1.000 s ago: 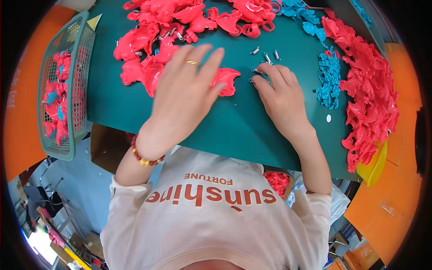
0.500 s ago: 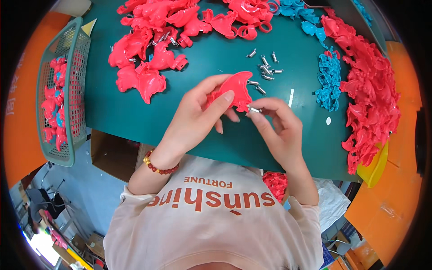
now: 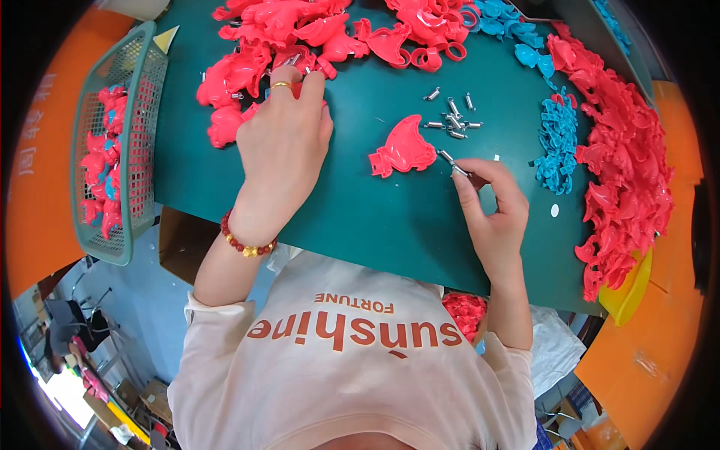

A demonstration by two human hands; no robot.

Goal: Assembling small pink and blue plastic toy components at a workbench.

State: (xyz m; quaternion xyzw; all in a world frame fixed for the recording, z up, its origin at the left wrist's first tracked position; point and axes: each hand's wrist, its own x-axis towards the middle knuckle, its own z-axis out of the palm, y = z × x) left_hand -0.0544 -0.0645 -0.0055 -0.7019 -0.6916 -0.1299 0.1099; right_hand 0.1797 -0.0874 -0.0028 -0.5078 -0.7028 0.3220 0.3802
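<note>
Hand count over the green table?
2. Left hand: at the near edge of the red pile, fingertips partly hidden. Right hand: over the table's right half, pinching a small metal part.

blue-grey floor (image 3: 150, 289) | orange surfaces (image 3: 637, 356) both sides | dark chair (image 3: 69, 316) | bright light (image 3: 71, 394)

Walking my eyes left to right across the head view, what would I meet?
Green mesh basket → left hand → lone pinkish-red plastic shell → right hand with a metal spring → small blue plastic pieces → large pinkish-red heap.
</note>
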